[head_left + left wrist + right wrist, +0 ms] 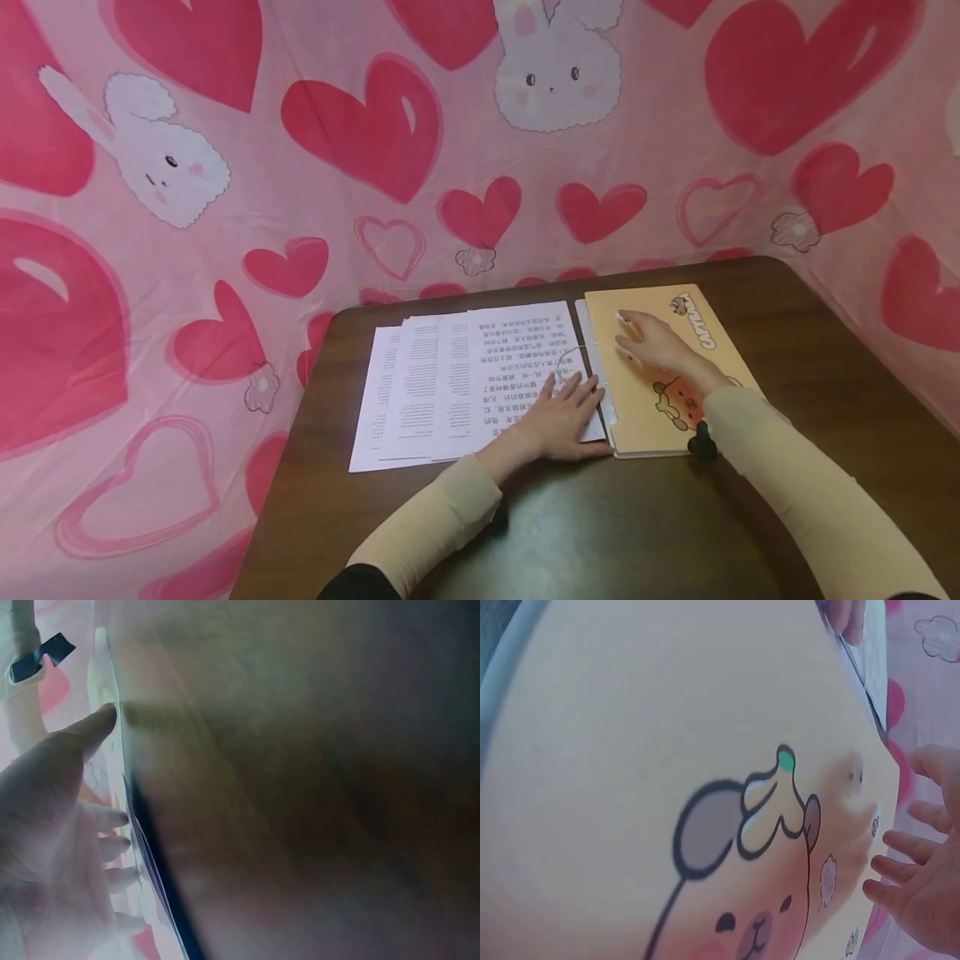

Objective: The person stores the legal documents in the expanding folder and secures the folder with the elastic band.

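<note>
A stack of printed sheets point(420, 383) lies fanned out on the table. Beside it on the right is a yellow-orange folder or notebook point(630, 417) with a cartoon capybara on its cover. My left hand point(558, 417) rests flat with spread fingers on the sheets' right part, its thumb reaching toward the folder's near corner. In the left wrist view, the thumb point(97, 727) lies along the near edge. My right hand point(656, 342) is over the cover's upper part, fingers loosely bent and holding nothing. A small white round piece point(622, 317) shows on the cover by its fingertips.
A thin pale cord point(567, 352) loops from the folder's spine side onto the sheets. The brown wooden table point(585, 525) ends at a pink cloth point(315, 167) with hearts and rabbits behind and at the sides. A dark strap piece point(702, 442) hangs at my right wrist.
</note>
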The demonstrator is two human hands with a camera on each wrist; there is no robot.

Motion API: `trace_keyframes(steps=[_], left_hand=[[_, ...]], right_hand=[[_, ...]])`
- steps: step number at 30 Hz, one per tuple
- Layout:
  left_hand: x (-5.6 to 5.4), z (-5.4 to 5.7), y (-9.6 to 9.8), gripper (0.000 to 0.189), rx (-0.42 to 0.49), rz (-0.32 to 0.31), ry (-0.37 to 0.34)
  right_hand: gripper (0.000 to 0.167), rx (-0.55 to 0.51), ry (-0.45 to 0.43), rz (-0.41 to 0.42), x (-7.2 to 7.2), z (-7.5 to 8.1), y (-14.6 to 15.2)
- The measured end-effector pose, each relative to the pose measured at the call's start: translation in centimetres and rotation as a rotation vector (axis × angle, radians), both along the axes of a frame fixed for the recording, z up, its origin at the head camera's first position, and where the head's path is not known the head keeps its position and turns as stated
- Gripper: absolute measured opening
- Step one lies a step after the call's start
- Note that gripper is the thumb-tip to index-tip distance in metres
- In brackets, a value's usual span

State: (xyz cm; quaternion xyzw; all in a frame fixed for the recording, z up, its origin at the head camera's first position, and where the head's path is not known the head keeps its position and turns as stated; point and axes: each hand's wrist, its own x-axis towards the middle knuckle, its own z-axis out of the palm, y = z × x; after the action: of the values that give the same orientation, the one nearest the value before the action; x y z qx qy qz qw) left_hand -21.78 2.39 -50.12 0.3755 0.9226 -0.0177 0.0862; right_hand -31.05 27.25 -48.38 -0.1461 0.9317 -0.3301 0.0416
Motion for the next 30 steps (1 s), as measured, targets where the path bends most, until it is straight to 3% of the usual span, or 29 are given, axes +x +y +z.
trace_keyframes(steps=[2, 6, 9, 13, 22, 30], left_hand=[[-0.1, -0.2, 0.1, 0.098, -0.007, -0.004, -0.004], [-0.2, -0.7, 0.3, 0.099, -0.02, -0.009, -0.007], [-0.2, -0.9, 0.3, 0.098, -0.029, -0.012, -0.008], [-0.1, -0.9, 0.6, 0.099, -0.043, -0.016, -0.001], [-0.2, -1.1, 1.1, 0.106, -0.098, -0.023, 0.081], [-0.6, -0.8, 1.1, 0.109, -0.128, -0.033, 0.097]], right_hand=[[0.068, 0.011, 0.002, 0.005, 0.0, -0.1, 0.2], [0.068, 0.021, 0.061, 0.026, -1.4, -2.1, 1.3], [0.069, 0.006, 0.088, 0.048, -1.9, -2.6, 1.7], [0.071, 0.019, 0.064, 0.055, -1.0, -0.9, 1.2], [0.069, 0.104, 0.024, 0.054, -1.4, -0.2, 0.5], [0.073, 0.192, 0.016, 0.04, -1.8, 0.4, -0.1]])
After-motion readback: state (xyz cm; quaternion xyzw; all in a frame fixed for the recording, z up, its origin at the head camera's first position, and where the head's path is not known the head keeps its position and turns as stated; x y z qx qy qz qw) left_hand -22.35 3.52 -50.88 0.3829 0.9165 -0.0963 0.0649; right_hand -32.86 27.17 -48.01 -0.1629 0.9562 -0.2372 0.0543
